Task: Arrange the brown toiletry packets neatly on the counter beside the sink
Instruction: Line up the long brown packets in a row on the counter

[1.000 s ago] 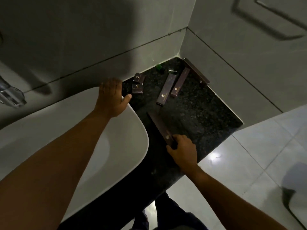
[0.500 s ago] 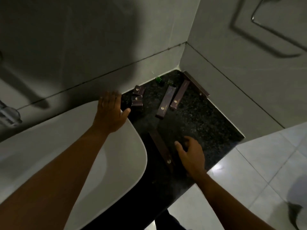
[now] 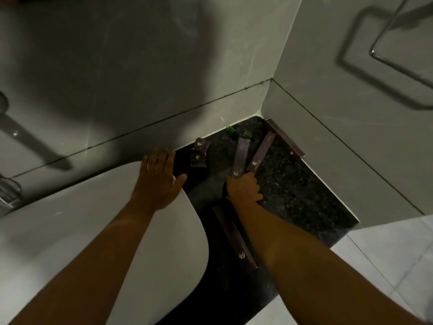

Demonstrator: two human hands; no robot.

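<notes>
- While the light is dim, the white sink (image 3: 70,242) is the largest item in view, filling the lower left; the left hand (image 3: 159,181) lies flat on its far rim, fingers spread and extended, gripping nothing.
- Dark speckled counter (image 3: 304,195) runs from the sink's right edge into the wall corner; all packets lie on it.
- Right hand (image 3: 244,188) reaches across the counter, fingers curled down at the near ends of two long packets; whether it actually pinches either one cannot be told.
- Near long packet (image 3: 234,238): flat, beside the sink edge, partly under the right forearm. Long axis runs from near-right to far-left; logo end points toward the viewer.
- Wall-side long packet (image 3: 285,143): lies along the foot of the right wall, long axis parallel to that wall, far end in the corner.
- Middle long packet (image 3: 261,152): long axis leans far-right to near-left, logo end nearest the right hand.
- Left long packet (image 3: 241,157): just beside the middle one, nearly straight away from the viewer, logo end touching the right fingers. The two converge at the near ends.
- Two small square packets: far one (image 3: 202,144) against the back wall, tilted; near one (image 3: 198,159) touching it, just beyond the left thumb.
- Small green object (image 3: 230,129) near the corner; identity unclear.
</notes>
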